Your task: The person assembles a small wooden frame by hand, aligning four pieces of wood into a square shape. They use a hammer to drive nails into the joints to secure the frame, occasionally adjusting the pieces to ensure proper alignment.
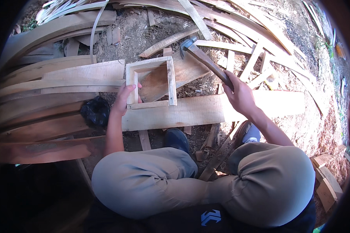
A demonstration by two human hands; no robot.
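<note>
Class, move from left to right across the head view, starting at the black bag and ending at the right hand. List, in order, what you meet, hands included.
Bag → left hand → frame → hammer → right hand

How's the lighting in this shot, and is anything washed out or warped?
Head view: harsh light bleaches the right end of the long plank and the ground at right; the lower left sinks to near-black; boards at left look bowed, probably partly from the fisheye; hammer and wooden frame look reasonably sharp.
</note>
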